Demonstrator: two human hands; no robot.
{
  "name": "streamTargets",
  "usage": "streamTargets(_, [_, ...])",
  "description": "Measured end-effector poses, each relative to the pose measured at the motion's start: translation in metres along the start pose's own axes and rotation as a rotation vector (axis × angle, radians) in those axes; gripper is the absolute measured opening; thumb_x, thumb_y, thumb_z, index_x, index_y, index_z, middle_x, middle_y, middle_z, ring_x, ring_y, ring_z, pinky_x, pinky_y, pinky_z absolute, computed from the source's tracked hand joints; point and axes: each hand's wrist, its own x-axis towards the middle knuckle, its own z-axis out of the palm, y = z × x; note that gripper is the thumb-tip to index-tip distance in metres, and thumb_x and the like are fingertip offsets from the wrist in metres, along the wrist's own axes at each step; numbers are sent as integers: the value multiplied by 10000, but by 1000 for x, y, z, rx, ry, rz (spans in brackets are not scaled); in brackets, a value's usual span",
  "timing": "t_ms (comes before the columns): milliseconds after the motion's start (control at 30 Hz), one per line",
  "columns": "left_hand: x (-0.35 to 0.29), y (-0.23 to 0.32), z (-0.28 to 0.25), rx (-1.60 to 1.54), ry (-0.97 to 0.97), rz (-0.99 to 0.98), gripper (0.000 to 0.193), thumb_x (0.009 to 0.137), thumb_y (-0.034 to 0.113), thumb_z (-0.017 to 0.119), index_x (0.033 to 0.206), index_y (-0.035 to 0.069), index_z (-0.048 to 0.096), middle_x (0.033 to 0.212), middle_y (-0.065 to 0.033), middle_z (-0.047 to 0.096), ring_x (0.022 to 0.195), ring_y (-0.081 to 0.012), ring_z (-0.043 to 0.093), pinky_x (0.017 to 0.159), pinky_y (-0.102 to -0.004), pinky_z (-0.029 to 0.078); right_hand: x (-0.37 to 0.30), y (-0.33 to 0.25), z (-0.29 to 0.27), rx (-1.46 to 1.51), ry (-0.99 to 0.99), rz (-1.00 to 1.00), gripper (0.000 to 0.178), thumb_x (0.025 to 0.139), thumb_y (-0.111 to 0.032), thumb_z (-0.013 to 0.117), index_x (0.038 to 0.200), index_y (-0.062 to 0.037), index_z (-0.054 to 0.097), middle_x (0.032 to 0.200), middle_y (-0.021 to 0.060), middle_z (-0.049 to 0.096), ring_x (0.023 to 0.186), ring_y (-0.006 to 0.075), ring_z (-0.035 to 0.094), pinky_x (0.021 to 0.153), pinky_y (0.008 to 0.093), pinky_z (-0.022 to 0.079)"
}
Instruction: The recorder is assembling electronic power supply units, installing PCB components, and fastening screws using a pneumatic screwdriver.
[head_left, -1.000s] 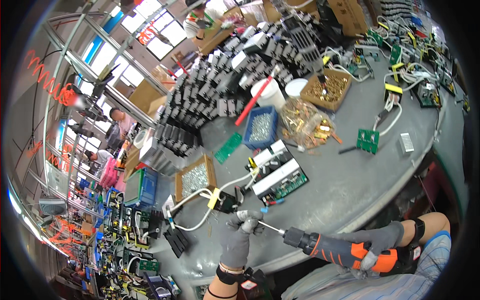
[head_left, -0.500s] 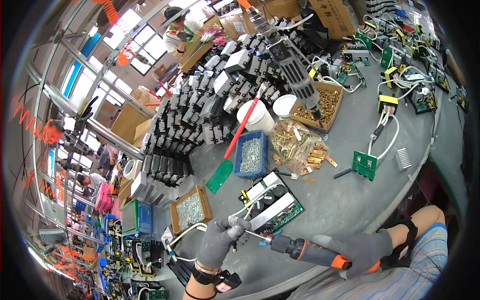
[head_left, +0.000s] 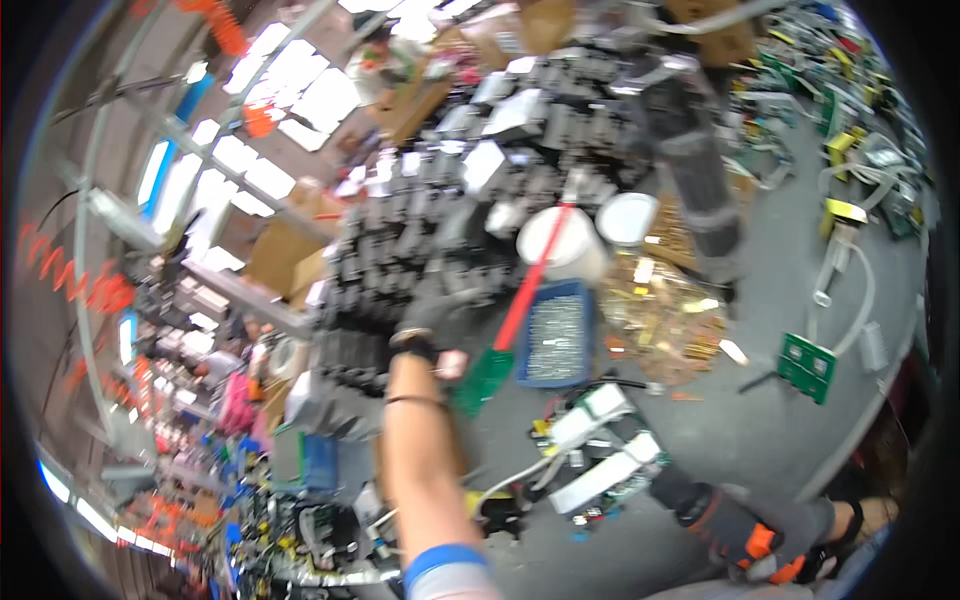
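Note:
My left arm stretches forward, and my grey-gloved left hand [head_left: 445, 312] is at the near side of a big heap of black and silver metal blocks [head_left: 400, 225]. Motion smears its fingers, so I cannot tell whether it grips a block. At the lower right my gloved right hand [head_left: 803, 528] is closed around a black and orange power screwdriver [head_left: 722, 518]. Its front end points left, toward a green circuit board assembly [head_left: 600, 485] with white bars and white wires on the bench.
A red-handled tool with a green flat end [head_left: 530, 280] lies beside a blue bin of screws [head_left: 556, 340]. Beyond are a white tub [head_left: 562, 250], a bag of brass-coloured parts [head_left: 655, 315] and a hanging dark power tool [head_left: 700, 170]. A wired green board [head_left: 806, 368] lies to the right.
My left hand has left the screwdriver's tip and reached forward to the block heap. The screwdriver in my right hand has moved right. The whole view has shifted and blurred.

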Motion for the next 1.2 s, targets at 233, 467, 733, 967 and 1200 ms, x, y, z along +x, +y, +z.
streamTargets(233, [-90,25,-14,-41,463,150,651,589,209,800,1155,59,517,988,-113,616,958,-252,580,888,-351,449,4,9,-9,43,-145,-114,687,769,-102,692,1302,-9,269,1033,121,573,888,212,590,802,374,473])
streamTargets(467, [-258,105,15,33,324,274,906,599,281,821,1342,13,377,1128,-147,530,1029,-235,540,899,-366,459,-46,-10,21,294,317,-13,754,649,-49,730,1272,-14,308,957,194,579,760,253,640,662,351,519])
streamTargets(733, [-256,144,118,85,147,355,825,600,254,781,1339,110,442,1240,-160,391,1119,-293,455,933,-372,423,-51,-3,37,398,275,-38,997,686,-21,669,1465,-97,51,1038,103,530,837,167,570,717,311,482])
streamTargets(967, [-295,132,128,51,116,316,918,652,507,717,1366,40,378,1218,-151,407,1142,-287,449,988,-419,354,-72,21,42,350,246,22,1051,665,-80,694,1465,-84,12,1039,94,511,849,141,531,746,300,464])
streamTargets(1200, [-278,183,85,-219,-112,302,828,714,508,707,1287,-30,445,1202,-147,533,1094,-231,538,929,-360,427,-79,27,43,377,244,-22,1062,672,-75,690,1461,-71,-21,1016,87,537,796,129,538,721,294,471])
